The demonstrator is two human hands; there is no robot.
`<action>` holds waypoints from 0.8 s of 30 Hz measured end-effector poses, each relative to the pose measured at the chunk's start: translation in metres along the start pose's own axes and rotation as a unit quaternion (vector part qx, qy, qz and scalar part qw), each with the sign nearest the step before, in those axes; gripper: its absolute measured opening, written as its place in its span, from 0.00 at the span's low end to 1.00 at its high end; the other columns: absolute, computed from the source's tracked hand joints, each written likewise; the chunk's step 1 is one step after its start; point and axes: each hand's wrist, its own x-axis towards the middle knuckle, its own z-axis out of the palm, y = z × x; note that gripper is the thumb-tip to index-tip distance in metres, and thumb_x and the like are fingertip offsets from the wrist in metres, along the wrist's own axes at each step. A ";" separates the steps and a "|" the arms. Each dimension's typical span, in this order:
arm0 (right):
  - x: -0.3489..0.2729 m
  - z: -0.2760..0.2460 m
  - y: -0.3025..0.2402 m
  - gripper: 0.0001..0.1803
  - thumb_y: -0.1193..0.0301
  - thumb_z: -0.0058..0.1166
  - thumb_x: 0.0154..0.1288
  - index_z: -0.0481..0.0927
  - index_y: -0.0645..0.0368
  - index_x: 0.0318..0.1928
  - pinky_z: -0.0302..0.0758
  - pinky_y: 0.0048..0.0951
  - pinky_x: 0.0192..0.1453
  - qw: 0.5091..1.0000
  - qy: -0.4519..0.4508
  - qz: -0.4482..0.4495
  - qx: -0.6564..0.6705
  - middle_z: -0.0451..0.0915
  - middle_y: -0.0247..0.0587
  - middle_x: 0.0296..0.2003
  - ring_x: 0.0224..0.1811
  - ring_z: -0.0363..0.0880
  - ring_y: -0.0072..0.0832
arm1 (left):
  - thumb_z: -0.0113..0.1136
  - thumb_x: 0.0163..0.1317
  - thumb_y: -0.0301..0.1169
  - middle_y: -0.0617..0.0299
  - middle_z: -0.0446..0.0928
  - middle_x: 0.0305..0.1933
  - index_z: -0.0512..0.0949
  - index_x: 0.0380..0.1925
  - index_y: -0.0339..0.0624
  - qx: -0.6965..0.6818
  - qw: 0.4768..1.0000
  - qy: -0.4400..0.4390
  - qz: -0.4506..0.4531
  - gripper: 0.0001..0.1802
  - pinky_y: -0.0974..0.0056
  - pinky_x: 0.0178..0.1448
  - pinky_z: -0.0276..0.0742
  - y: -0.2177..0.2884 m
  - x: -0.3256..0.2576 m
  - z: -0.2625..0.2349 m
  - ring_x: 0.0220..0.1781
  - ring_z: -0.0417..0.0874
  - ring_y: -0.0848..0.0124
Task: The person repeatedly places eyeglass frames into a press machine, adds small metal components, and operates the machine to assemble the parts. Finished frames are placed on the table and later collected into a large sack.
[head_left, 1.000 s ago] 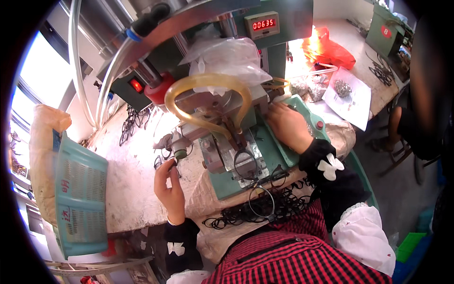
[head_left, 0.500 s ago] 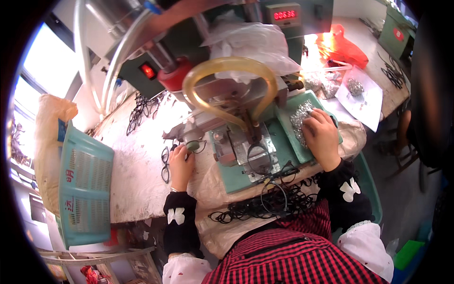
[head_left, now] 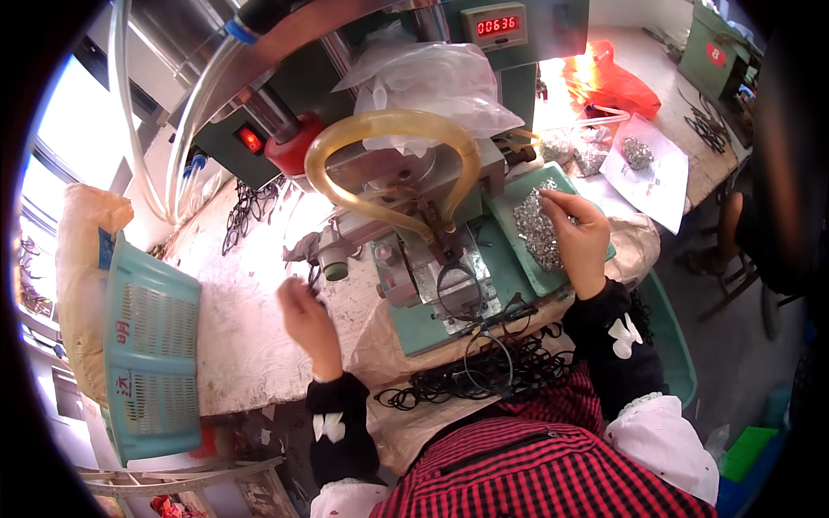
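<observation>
My right hand (head_left: 580,242) is raised over a green tray (head_left: 540,281) with a heap of small shiny metal parts (head_left: 537,229); thumb and forefinger are pinched together, what is between them too small to make out. Left of the machine, my left hand (head_left: 311,328) is blurred by motion. A dark thin piece shows at its fingertips, and whether it is gripped is unclear. Between my hands stands a green press machine (head_left: 414,332). A black glasses frame (head_left: 459,298) sits at its metal fixture, close to my body. More black glasses frames (head_left: 440,380) lie tangled in front.
A yellow hose (head_left: 393,121) loops over the machine. A turquoise basket (head_left: 155,345) stands at the left. Bags of metal parts (head_left: 590,157), a white paper (head_left: 661,181) and a red plastic bag (head_left: 617,82) lie behind the tray. A green bin (head_left: 669,328) is at my right.
My left hand has shifted left and nearer, over the place where a glasses frame lay. My right hand has lifted off the metal parts into a pinch. The view has shifted slightly.
</observation>
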 end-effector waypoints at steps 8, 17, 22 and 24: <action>-0.023 0.028 -0.088 0.08 0.80 0.68 0.57 0.88 0.63 0.39 0.79 0.29 0.44 0.982 -0.134 -0.124 0.045 0.87 0.41 0.35 0.38 0.86 0.30 | 0.37 0.80 0.33 0.48 0.74 0.35 0.66 0.48 0.40 -0.331 0.893 -0.106 0.285 0.10 0.62 0.44 0.67 0.209 -0.022 -0.036 0.33 0.67 0.68; -0.043 0.053 -0.091 0.27 0.82 0.68 0.57 0.78 0.65 0.58 0.79 0.25 0.49 0.976 -0.116 -0.039 0.181 0.86 0.39 0.36 0.39 0.85 0.24 | 0.47 0.78 0.29 0.51 0.77 0.49 0.71 0.57 0.35 -0.311 0.928 -0.097 0.183 0.13 0.59 0.60 0.72 0.191 -0.015 -0.016 0.52 0.77 0.65; -0.048 0.056 -0.101 0.30 0.83 0.67 0.58 0.73 0.66 0.62 0.77 0.24 0.56 0.952 -0.143 0.038 0.267 0.86 0.39 0.47 0.45 0.84 0.20 | 0.47 0.79 0.30 0.49 0.78 0.54 0.71 0.57 0.34 -0.275 0.921 -0.070 0.267 0.13 0.57 0.63 0.73 0.178 0.002 -0.009 0.53 0.79 0.64; -0.050 0.057 -0.100 0.30 0.83 0.65 0.59 0.72 0.67 0.63 0.76 0.26 0.60 0.945 -0.147 0.050 0.288 0.84 0.44 0.56 0.52 0.83 0.21 | 0.47 0.79 0.31 0.49 0.78 0.54 0.71 0.57 0.34 -0.309 0.916 -0.088 0.240 0.14 0.57 0.62 0.73 0.185 0.002 -0.009 0.53 0.79 0.64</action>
